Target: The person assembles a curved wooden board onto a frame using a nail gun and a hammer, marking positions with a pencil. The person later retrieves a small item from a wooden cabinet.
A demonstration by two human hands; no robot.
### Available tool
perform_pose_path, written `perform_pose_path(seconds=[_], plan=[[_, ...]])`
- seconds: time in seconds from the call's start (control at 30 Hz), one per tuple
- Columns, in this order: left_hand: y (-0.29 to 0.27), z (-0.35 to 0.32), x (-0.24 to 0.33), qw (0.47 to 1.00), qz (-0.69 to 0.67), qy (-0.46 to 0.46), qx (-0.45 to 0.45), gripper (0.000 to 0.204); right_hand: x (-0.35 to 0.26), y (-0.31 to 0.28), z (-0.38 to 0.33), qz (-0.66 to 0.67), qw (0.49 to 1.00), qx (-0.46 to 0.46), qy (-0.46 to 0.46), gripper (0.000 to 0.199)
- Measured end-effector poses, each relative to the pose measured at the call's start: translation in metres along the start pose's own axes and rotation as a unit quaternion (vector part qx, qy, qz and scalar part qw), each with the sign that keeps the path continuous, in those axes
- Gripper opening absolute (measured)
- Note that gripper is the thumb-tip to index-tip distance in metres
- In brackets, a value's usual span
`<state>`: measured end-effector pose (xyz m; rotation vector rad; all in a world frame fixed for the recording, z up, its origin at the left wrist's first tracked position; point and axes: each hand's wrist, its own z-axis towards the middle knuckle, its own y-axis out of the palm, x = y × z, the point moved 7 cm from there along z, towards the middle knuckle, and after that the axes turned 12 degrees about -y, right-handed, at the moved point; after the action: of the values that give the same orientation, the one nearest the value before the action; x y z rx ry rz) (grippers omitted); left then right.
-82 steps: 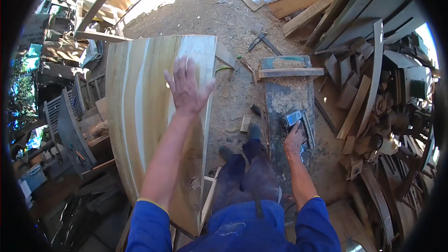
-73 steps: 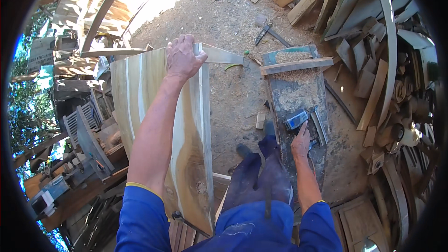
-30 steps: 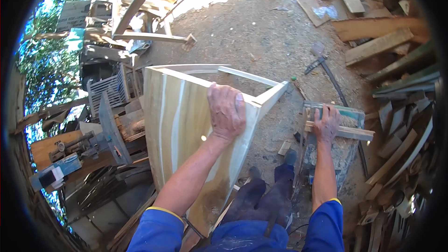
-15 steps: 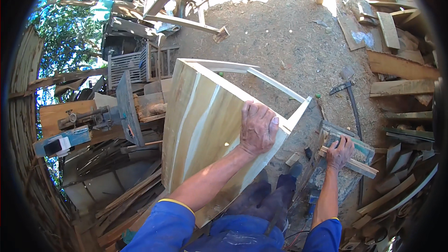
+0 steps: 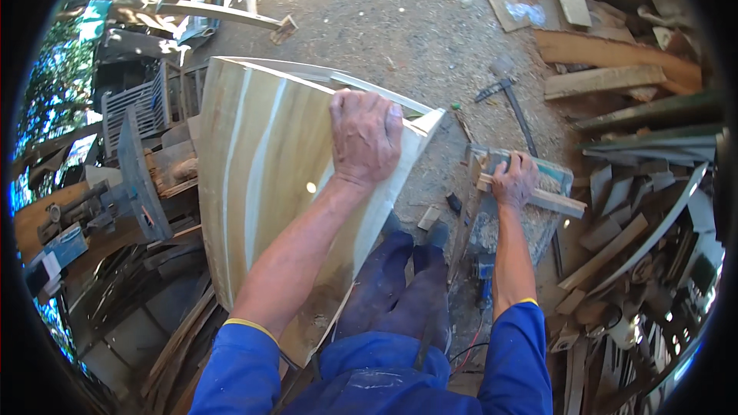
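Observation:
My left hand point(image 5: 365, 134) grips the upper edge of a large pale wooden box-like frame point(image 5: 265, 177) with green-yellow grain, which stands tilted on the ground in front of me. My right hand point(image 5: 513, 178) rests on the end of a small sawdust-covered workbench point(image 5: 538, 200), fingers closed over a wooden strip point(image 5: 565, 204) lying across it. My legs in dark trousers stand between the frame and the bench.
Sandy ground point(image 5: 400, 23) stretches ahead. Planks and offcuts point(image 5: 615, 77) pile up on the right. A long-handled hammer point(image 5: 509, 96) lies on the ground. Woodworking machines and grey slatted parts point(image 5: 131, 154) crowd the left. Small wood blocks point(image 5: 428, 217) lie near my feet.
My left hand has turned and tilted the wooden frame toward me, moving from its flat face to its top edge. My right hand has left the blue tool and moved to the bench end.

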<state>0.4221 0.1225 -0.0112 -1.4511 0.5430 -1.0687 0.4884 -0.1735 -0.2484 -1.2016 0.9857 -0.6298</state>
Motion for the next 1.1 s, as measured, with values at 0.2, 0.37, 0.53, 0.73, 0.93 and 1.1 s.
perform_pose_path(seconds=[0.2, 0.37, 0.53, 0.73, 0.93, 1.1], plan=[[0.006, -0.001, 0.008, 0.999, 0.023, 0.018, 0.021, 0.030, 0.012, -0.002, 0.002, 0.167, 0.978, 0.114, 0.057, 0.034], [0.001, -0.012, 0.007, 0.996, 0.002, 0.079, 0.045, 0.035, -0.084, -0.014, -0.051, 0.386, 0.918, 0.077, 0.051, 0.030], [0.006, -0.018, 0.025, 0.982, -0.046, 0.182, -0.001, 0.039, -0.162, 0.040, -0.195, 0.466, 0.882, -0.056, 0.043, 0.027], [0.013, -0.022, 0.011, 0.988, -0.019, 0.150, -0.023, 0.042, -0.214, 0.053, -0.333, 0.454, 0.852, -0.257, -0.052, 0.028], [0.008, -0.025, 0.021, 0.986, -0.020, 0.166, -0.004, 0.040, -0.184, 0.028, -0.341, 0.391, 0.876, -0.281, -0.036, 0.026], [-0.032, -0.062, 0.010, 0.972, -0.067, 0.188, 0.123, 0.040, -0.147, -0.015, -0.321, 0.377, 0.900, -0.216, -0.013, 0.026]])
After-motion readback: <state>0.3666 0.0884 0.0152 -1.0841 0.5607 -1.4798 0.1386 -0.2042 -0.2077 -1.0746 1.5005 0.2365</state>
